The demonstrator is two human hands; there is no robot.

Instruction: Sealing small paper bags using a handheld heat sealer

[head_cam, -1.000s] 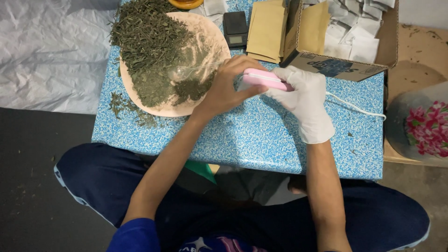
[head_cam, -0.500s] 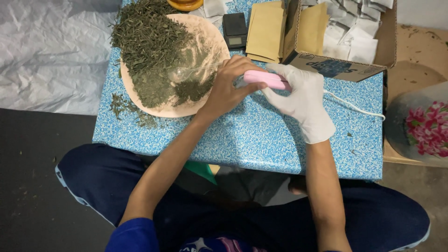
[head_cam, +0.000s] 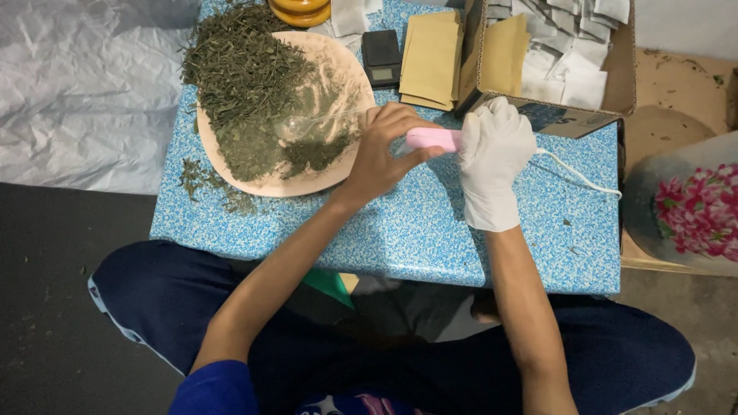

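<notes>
My right hand point(head_cam: 494, 157), in a white glove, grips a small pink corded device point(head_cam: 432, 139) above the blue speckled table point(head_cam: 400, 230). A white cord point(head_cam: 576, 175) trails from it to the right. My bare left hand point(head_cam: 386, 150) closes around the device's left end, fingers curled over it; anything pinched there is hidden. Just left of my hands sits a round tan plate point(head_cam: 307, 180) heaped with dried green leaves point(head_cam: 246, 77), with a clear plastic spoon point(head_cam: 307, 123) lying on it.
A small black scale point(head_cam: 382, 57) and tan paper pouches point(head_cam: 430, 58) lie behind my hands. An open cardboard box point(head_cam: 569, 119) holds white sachets. Loose leaves point(head_cam: 207, 184) are scattered at the table's left edge. A floral tray point(head_cam: 692, 211) lies at right, plastic sheeting point(head_cam: 84, 84) at left.
Both hands stay on the pink device in nearly the same spot. Only a slight shift of the left fingers shows.
</notes>
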